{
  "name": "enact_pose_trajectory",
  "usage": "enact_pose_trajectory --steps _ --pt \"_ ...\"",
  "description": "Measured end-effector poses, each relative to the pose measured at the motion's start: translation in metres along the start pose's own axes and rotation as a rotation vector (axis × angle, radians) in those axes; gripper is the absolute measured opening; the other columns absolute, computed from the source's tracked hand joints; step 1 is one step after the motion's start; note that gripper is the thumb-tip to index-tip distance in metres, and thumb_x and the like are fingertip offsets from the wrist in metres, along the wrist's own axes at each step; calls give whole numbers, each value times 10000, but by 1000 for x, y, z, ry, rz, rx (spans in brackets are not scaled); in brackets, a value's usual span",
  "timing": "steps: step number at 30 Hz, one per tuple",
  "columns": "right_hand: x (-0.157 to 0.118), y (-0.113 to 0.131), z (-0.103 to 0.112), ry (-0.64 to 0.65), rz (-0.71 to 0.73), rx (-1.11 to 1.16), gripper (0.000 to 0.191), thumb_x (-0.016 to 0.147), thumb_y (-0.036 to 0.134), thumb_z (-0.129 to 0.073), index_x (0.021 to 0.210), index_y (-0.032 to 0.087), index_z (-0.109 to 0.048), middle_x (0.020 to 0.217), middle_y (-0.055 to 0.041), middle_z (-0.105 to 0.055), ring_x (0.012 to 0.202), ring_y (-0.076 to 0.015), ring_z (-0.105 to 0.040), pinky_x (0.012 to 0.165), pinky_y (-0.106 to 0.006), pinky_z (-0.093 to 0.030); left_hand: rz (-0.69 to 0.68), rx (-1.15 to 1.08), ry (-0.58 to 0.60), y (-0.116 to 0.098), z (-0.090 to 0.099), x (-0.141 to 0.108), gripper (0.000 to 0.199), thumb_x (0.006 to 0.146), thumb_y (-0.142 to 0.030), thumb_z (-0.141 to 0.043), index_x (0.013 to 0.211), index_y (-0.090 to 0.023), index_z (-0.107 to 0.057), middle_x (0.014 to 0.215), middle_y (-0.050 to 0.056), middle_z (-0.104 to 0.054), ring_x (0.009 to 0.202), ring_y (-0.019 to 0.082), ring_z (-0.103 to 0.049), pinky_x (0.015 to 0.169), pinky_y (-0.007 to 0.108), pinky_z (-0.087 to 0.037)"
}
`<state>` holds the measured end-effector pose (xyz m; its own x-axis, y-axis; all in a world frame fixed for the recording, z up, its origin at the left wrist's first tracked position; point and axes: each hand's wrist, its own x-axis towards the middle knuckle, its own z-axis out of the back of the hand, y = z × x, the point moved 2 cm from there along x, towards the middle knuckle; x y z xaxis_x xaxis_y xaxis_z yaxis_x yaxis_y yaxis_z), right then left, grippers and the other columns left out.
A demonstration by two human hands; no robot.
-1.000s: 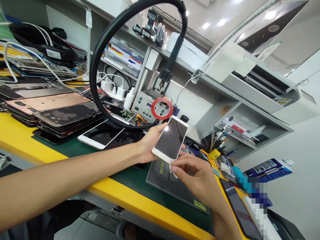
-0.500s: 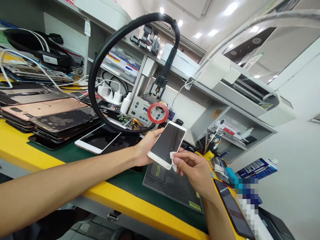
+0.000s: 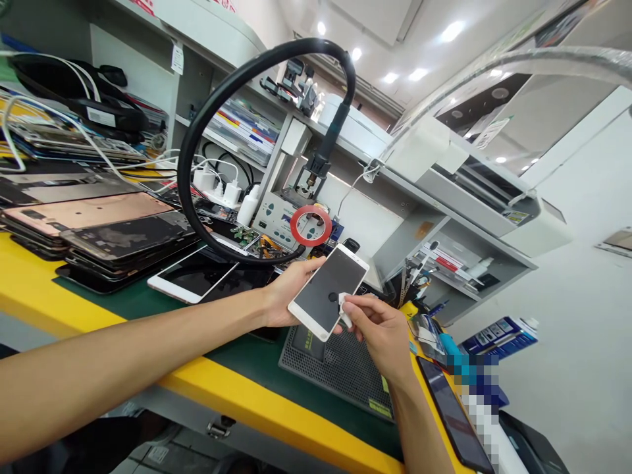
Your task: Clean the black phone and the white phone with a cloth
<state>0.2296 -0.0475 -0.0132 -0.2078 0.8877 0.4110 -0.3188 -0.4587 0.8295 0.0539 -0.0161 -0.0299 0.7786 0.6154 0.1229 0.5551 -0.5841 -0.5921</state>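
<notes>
A white-framed smartphone (image 3: pixel 318 293) with a dark screen is held tilted in my left hand (image 3: pixel 286 293), the thumb along its far left edge and the other fingers mostly hidden beneath. My right hand (image 3: pixel 378 326) pinches a small white wipe (image 3: pixel 343 309) at the phone's right edge, over the screen's lower right part. A dark round spot shows on the glass beside the wipe. Under both hands lies a dark perforated mat (image 3: pixel 340 375) on the green work surface.
Stacked phone screens (image 3: pixel 123 237) and a white tablet (image 3: pixel 192 273) lie to the left. A hot-air station (image 3: pixel 276 217) with a looping black hose (image 3: pixel 185 151) and a red tape roll (image 3: pixel 311 226) stands behind. Another dark phone (image 3: pixel 451 411) lies on the right near a blue can (image 3: pixel 501 336).
The wipe has moved slightly up along the phone's right side with my right hand. The phone has shifted a little, and a dark round spot now shows on its screen.
</notes>
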Motion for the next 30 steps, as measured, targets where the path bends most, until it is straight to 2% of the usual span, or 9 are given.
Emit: enact_pose_trajectory --steps 10,18,25,30 --pt "5 -6 6 -206 11 34 308 808 426 -765 964 161 -767 648 -34 -665 543 -142 -566 434 -232 -432 99 26 46 2 4 -2 586 915 -606 -417 1155 -111 -620 1024 203 -720 869 341 -722 762 463 -566" --pt "8 -10 11 -318 22 77 344 780 427 -790 979 150 -753 614 -15 -641 510 -131 -541 434 -237 -414 128 66 60 1 -2 -4 617 918 -605 -404 1158 -85 -631 1028 218 -718 834 334 -719 757 460 -564" --pt "10 -13 15 -445 46 129 390 763 422 -811 1001 122 -741 586 -11 -628 475 -116 -515 429 -235 -393 167 53 81 3 -2 -6 659 925 -610 -382 1284 -96 -583 1054 220 -709 849 323 -722 776 438 -559" --pt "10 -13 17 -502 26 154 431 769 443 -805 1057 128 -745 584 -6 -623 476 -105 -498 437 -226 -381 181 78 77 5 -1 -5 667 924 -613 -376 1262 -81 -592 1042 230 -709 840 330 -720 756 449 -561"
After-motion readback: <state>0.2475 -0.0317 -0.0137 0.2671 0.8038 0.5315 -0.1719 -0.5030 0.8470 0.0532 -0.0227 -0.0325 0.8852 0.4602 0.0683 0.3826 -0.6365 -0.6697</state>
